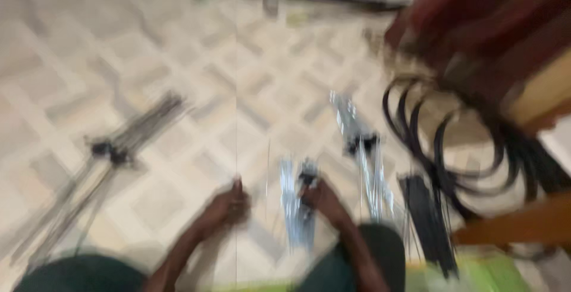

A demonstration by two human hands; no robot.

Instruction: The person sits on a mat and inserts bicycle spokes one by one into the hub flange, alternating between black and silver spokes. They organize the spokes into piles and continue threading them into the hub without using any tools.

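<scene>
Nearest, the right hand [324, 200] grips the dark hub of a bundle of shiny metal spokes [292, 206] lying on the tiled floor [178, 60]. Beside it, the left hand [229, 209] pinches a thin wire [236, 149]. Farther off lie black rubber hoops [443, 149].

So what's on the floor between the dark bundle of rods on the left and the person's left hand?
In the blurry head view, only bare patterned floor tiles show between the dark rod bundle and the left hand.

Blurred silvery spoke bundle [295, 209], on floor.
</scene>
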